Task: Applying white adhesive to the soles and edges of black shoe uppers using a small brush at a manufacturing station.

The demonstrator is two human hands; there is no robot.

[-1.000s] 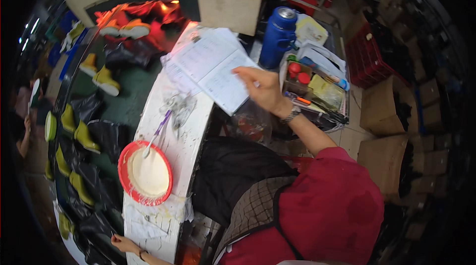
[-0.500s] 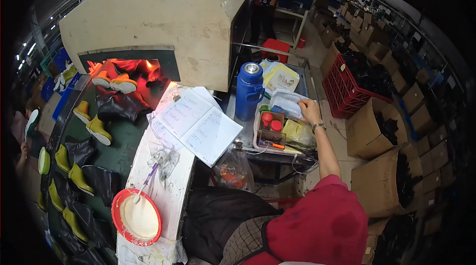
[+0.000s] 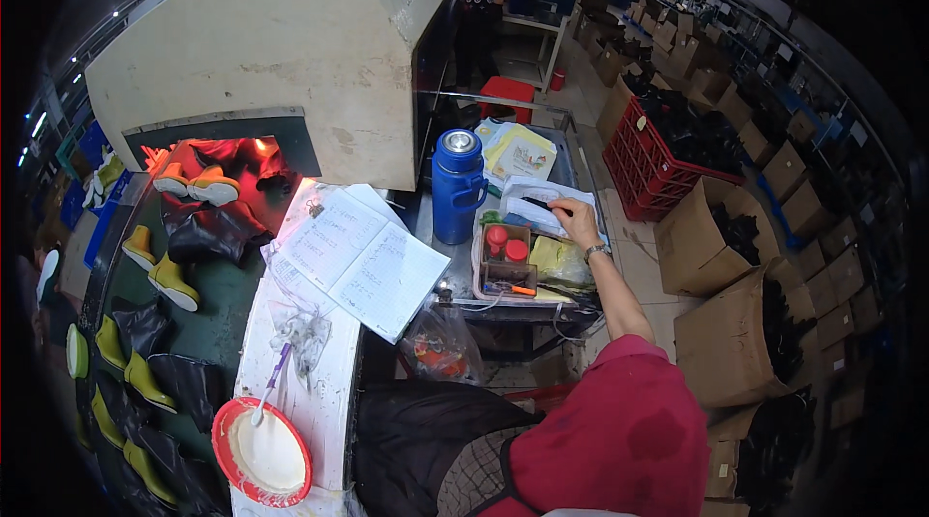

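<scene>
My right hand [image 3: 577,220] reaches out over the side table, fingers pinched together. From their tips sticks a slim dark pen-like stick [image 3: 535,203], above the white papers [image 3: 521,190]. Just below the hand lies a clear bag with yellow contents [image 3: 563,261]. Beside it stands an open box [image 3: 509,275] with red-capped containers [image 3: 516,251] and an orange-handled tool. A large blue flask [image 3: 459,190] rises to the left of the papers. On the white ledge an open notebook [image 3: 373,261] lies with handwriting on its pages. My left hand is out of sight.
A red bowl of cream paste [image 3: 221,444] with a purple-handled brush [image 3: 278,372] rests on the ledge. Yellow-soled dark boots [image 3: 174,283] lie on the green conveyor [image 3: 227,309] before a glowing oven [image 3: 261,53]. Cartons [image 3: 726,338] and a red crate [image 3: 644,164] line the right.
My right hand has moved in over the papers, and the dark stick now shows at its fingertips. The whole view has shifted slightly, with the scene sliding left.
</scene>
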